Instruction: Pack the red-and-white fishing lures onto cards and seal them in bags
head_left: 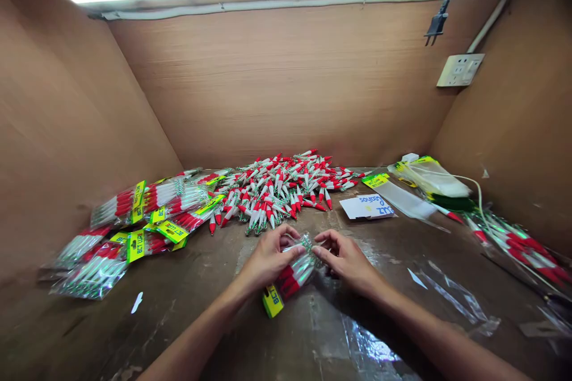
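Note:
Between my hands is a clear bag of red-and-white fishing lures (292, 277), tilted, its yellow BCT header card (273, 301) pointing down toward me. My left hand (277, 256) is closed on the bag's left side near its far end. My right hand (342, 256) pinches the same far end from the right, where green-silver tinsel shows through the plastic. Some right fingertips are hidden behind the bag. Just beyond my hands spreads a large heap of loose red-and-white lures (277, 190).
Filled lure bags (147, 214) pile up at left. On the right are a white handwritten card (367, 207), an unfilled bag (404, 197), a stack of clear bags (440, 178) and more lures (531, 250). Plastic scraps (451, 292) lie nearby. A plug (435, 27) hangs above.

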Available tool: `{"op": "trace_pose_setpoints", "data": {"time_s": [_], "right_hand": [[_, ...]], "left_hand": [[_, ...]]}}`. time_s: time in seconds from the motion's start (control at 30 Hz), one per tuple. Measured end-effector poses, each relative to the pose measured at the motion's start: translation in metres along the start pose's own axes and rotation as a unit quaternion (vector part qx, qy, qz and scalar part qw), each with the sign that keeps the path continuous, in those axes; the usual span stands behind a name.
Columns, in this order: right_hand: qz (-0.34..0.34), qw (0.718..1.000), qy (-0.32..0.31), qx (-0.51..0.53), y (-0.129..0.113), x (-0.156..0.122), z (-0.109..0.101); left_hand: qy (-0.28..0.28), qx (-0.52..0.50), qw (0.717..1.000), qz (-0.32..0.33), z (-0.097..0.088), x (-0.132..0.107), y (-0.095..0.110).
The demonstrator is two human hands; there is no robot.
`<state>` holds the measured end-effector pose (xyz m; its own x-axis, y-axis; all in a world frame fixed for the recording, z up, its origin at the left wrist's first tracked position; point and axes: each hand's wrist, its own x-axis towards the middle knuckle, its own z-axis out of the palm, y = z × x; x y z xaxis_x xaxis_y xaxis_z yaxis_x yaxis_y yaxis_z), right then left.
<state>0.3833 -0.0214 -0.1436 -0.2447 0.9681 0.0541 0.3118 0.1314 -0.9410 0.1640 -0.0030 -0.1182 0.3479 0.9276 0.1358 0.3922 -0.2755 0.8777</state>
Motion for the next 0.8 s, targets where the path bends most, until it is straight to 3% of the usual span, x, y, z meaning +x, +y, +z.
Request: {"op": "trace_pose_setpoints", "data": {"time_s": [0.13,0.4,0.47,0.57,0.67,0.73,0.8], "right_hand": [[0.083,0.985,-0.054,0.139,0.003,0.004,0.008],[0.032,0.98,-0.071,0.185,-0.008,-0.002,0.009],[0.039,0.972,-0.089,0.213,-0.006,-0.002,0.009],[0.065,0.953,-0.095,0.28,-0.002,0.0,0.006],[0.055,0.958,-0.028,0.28,0.003,0.005,-0.003],[0.026,0.975,0.019,0.218,0.005,0.01,-0.011],[-0.024,0.994,0.064,0.088,0.008,0.018,-0.02]], "left_hand": [[0.044,-0.187,0.98,-0.05,0.007,-0.001,0.003],[0.014,-0.377,0.922,-0.087,0.016,-0.01,0.008],[0.028,-0.403,0.91,-0.095,0.012,-0.008,0.008],[0.124,-0.428,0.891,-0.091,-0.016,0.002,0.008],[0.237,-0.447,0.862,-0.032,-0.068,0.015,0.012],[0.275,-0.465,0.841,0.006,-0.097,0.018,0.014],[0.295,-0.508,0.809,0.004,-0.108,0.018,0.014]]}}
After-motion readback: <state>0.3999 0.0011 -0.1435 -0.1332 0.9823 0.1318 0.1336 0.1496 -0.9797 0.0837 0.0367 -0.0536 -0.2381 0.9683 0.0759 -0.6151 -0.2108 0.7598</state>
